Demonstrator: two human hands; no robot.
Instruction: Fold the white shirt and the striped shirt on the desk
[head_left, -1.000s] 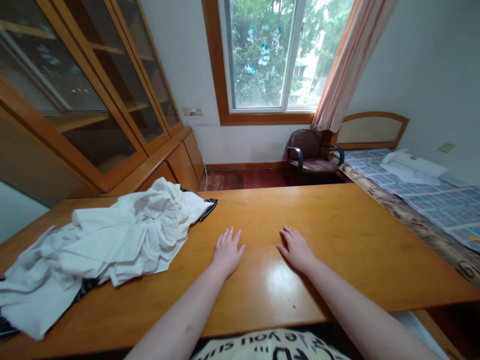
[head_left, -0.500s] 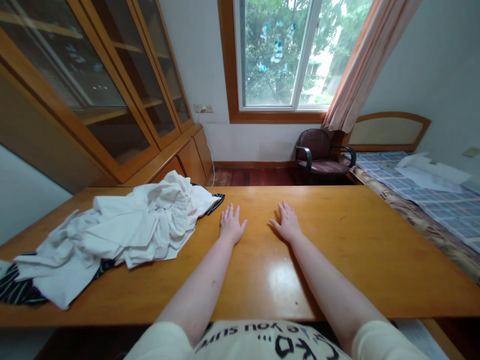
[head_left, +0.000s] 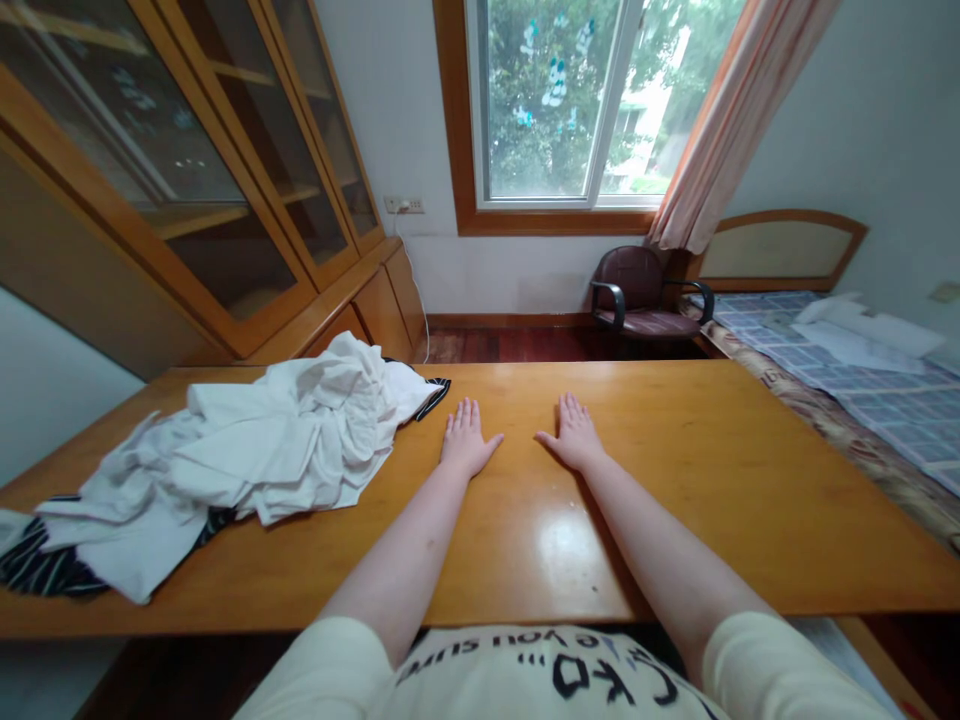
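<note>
My left hand (head_left: 466,440) lies flat and open on the wooden table (head_left: 675,480), palm down, fingers stretched toward the far edge. My right hand (head_left: 574,432) rests the same way, open and flat, a hand's width to the right of it. Neither hand holds anything. A heap of crumpled white cloth (head_left: 255,440) with a dark striped piece (head_left: 45,570) under it covers the left part of the table. Its near corner with a dark trim (head_left: 435,392) lies just left of my left hand, not touching it.
A glass-fronted wooden cabinet (head_left: 187,180) lines the left wall. Beyond the table stand a dark armchair (head_left: 637,300), a window (head_left: 555,100) with a pink curtain (head_left: 720,120), and a bed (head_left: 862,380) along the right side.
Both hands have slid forward across the table toward its far edge and stayed flat. The view has shifted back, showing more of my arms and shirt.
</note>
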